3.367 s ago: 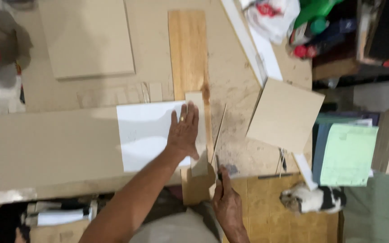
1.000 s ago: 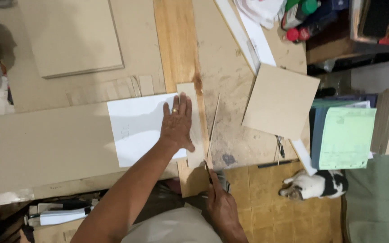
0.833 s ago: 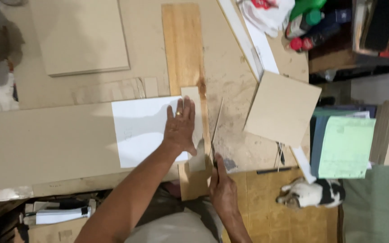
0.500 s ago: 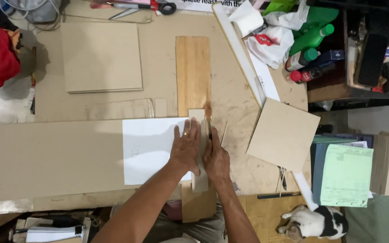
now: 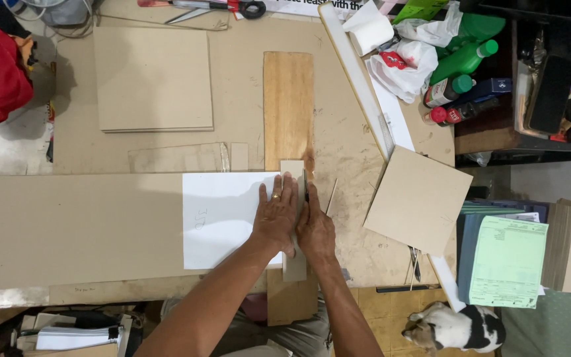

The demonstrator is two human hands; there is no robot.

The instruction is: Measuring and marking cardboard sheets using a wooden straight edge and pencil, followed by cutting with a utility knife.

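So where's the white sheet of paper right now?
In the head view, the white sheet lies at centre on the right end of the long cardboard board, with the left hand pressing its right edge beside the wooden plank.

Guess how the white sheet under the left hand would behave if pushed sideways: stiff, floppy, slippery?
The white sheet lies dead flat with straight, uncurled edges, so probably thin, light and fairly floppy. It rests on smooth brown board, so it would likely slide easily; the left hand pressing flat on it hints at that. No rolling or tipping risk.
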